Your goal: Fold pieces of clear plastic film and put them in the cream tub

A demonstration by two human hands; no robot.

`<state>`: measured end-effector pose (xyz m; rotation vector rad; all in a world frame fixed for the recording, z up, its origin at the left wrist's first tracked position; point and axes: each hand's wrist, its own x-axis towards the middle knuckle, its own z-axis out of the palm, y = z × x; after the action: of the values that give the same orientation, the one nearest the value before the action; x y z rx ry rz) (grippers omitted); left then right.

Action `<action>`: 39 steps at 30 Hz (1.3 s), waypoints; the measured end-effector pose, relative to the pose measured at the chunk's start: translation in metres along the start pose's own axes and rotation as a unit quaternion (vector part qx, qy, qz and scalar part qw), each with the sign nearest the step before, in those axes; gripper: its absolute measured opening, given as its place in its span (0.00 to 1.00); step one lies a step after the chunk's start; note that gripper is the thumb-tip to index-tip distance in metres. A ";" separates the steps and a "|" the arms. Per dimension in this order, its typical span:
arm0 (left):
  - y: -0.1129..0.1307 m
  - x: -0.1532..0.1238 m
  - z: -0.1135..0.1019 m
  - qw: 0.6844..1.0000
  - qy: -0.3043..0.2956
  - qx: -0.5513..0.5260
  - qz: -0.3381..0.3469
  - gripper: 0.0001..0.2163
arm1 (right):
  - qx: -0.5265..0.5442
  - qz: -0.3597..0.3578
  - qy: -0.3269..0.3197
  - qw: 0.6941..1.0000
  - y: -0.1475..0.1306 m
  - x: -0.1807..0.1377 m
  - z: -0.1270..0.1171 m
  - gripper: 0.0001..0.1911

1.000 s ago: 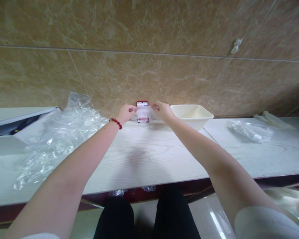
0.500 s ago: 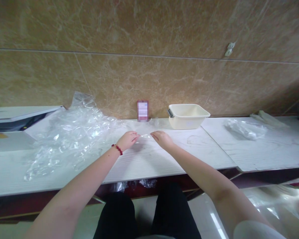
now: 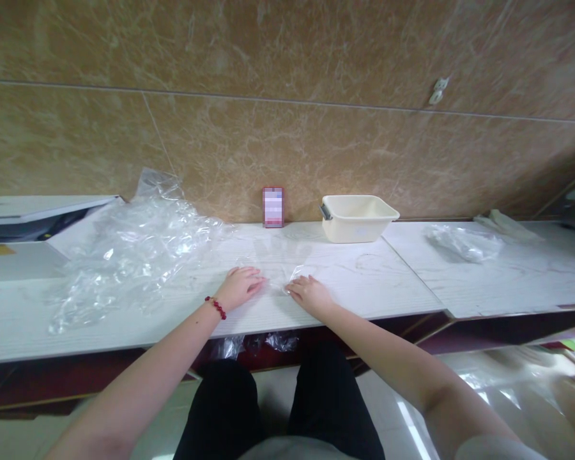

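A brown marbled wall (image 3: 268,57) rises behind a pale wood-grain tabletop (image 3: 383,291). To the left I see a heap of crinkled clear plastic (image 3: 148,236); a cream bin (image 3: 357,223) sits on the far side, right of the middle. The left hand (image 3: 242,285) is palm down, fingers loosely extended, gripping nothing I can see. The right hand (image 3: 311,295) bends its fingers slightly over clear film (image 3: 294,273); whether they pinch it, I can't tell. The film lies between the hands, nearer than a red-edged phone (image 3: 273,207).

You have, by count: two hands (image 3: 241,287) (image 3: 311,297), one bracelet (image 3: 216,307), one phone (image 3: 273,207), one tub (image 3: 354,230), one box (image 3: 23,265); overlapping plastic bags (image 3: 148,236), uncountable.
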<state>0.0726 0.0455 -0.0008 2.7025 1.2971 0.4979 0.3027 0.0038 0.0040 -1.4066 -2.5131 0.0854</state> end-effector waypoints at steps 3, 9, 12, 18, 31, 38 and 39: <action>0.001 -0.008 -0.007 1.000 -0.027 -0.003 -0.010 0.18 | -0.004 0.022 0.012 1.000 -0.007 -0.006 -0.005 0.14; -0.012 -0.014 -0.028 0.988 -0.108 -0.088 0.071 0.23 | 0.020 0.046 0.066 0.997 -0.002 -0.007 -0.027 0.18; -0.010 0.000 -0.024 0.994 -0.050 -0.087 0.052 0.18 | 0.036 0.050 0.093 0.994 0.014 0.018 -0.024 0.17; 0.008 0.041 0.020 0.998 -0.009 0.049 -0.046 0.21 | 0.038 0.046 0.007 0.998 0.028 0.077 0.014 0.19; -0.016 0.046 0.025 0.972 -0.090 0.100 -0.191 0.28 | -0.048 0.165 -0.106 0.979 0.042 0.092 0.021 0.35; -0.059 0.050 -0.001 0.927 -0.008 0.102 -0.360 0.27 | -0.021 0.245 -0.040 0.968 0.045 0.106 0.012 0.28; -0.065 0.050 -0.005 0.919 -0.023 0.086 -0.384 0.28 | -0.014 0.256 -0.026 0.966 0.045 0.109 0.010 0.28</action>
<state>0.0515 0.1251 0.0010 2.0211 2.2796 0.2260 0.2830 0.1203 0.0080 -2.0541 -2.1289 0.1841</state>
